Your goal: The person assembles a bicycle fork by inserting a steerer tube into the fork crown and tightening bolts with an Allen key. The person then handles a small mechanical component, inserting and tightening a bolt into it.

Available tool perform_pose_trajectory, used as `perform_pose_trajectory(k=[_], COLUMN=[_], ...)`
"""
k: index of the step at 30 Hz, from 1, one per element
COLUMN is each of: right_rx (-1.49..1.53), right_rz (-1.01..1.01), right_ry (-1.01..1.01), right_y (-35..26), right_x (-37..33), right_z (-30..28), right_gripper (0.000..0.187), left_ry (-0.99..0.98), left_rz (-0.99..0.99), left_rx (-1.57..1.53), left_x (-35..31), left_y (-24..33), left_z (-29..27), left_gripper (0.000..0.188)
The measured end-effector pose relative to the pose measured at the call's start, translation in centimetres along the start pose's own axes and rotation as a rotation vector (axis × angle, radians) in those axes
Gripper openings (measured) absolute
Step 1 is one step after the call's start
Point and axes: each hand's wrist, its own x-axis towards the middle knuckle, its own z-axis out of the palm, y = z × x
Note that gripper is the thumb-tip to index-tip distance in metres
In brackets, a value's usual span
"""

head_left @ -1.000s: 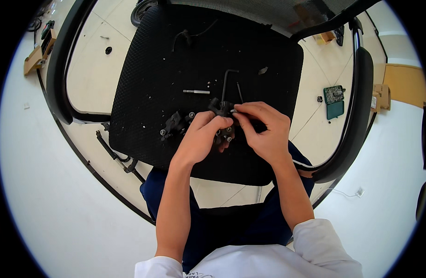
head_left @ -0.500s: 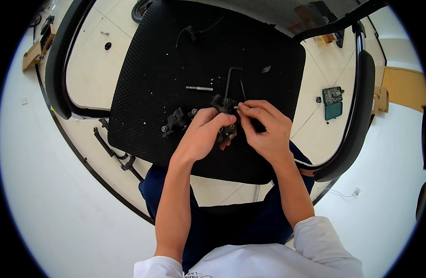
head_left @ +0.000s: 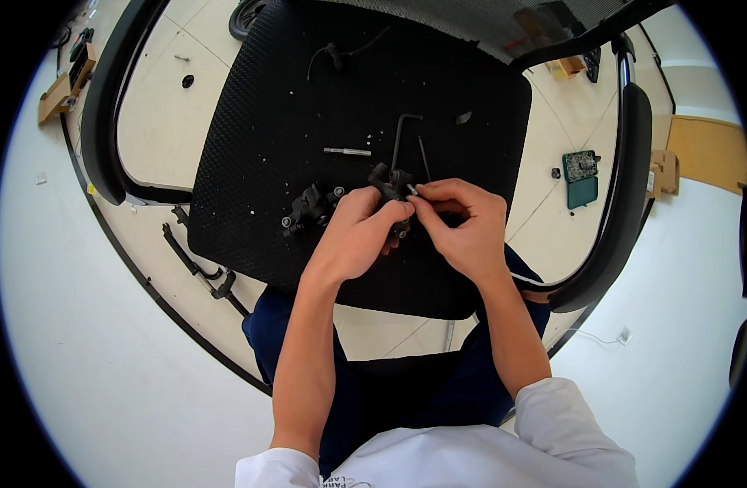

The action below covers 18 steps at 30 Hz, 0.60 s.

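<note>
My left hand (head_left: 350, 236) is closed around a black mechanical part (head_left: 395, 180), perhaps a bicycle brake caliper, and its lower side is partly hidden by my fingers. At its right side, my right hand (head_left: 469, 232) pinches a small silver bolt (head_left: 411, 189) between thumb and forefinger. I cannot tell whether the bolt sits in a hole. A similar black part (head_left: 310, 207) with silver bolt ends lies left of my left hand. Just beyond my hands are an L-shaped hex key (head_left: 398, 140), a thin dark rod (head_left: 424, 157) and a silver bit holder (head_left: 347, 151).
Everything lies on a black chair seat (head_left: 251, 154) between two armrests (head_left: 103, 106). A small part with a thin cable (head_left: 334, 55) rests at the far side. On the floor are an open green case (head_left: 582, 179) and a black tubular part (head_left: 196, 268).
The bolt and my right fingertips have tilted and moved slightly toward my left hand. The black part has turned a little in my left hand.
</note>
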Motion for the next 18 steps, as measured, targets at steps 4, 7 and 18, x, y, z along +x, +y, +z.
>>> perform_pose_trajectory(k=[4, 7, 18], right_rx=[-0.022, -0.016, 0.057], right_rz=[-0.032, -0.001, 0.167], right_ry=[0.008, 0.021, 0.038], right_y=[0.01, -0.09, -0.28], right_x=[0.10, 0.02, 0.12], right_z=[0.08, 0.16, 0.18], right_gripper=[0.013, 0.012, 0.010], left_ry=[0.018, 0.023, 0.049], left_rz=[0.005, 0.053, 0.129], left_rx=[0.032, 0.059, 0.111], left_x=[-0.08, 0.10, -0.11], left_y=[0.14, -0.36, -0.25], left_z=[-0.04, -0.08, 0.42], left_gripper=[0.027, 0.032, 0.034])
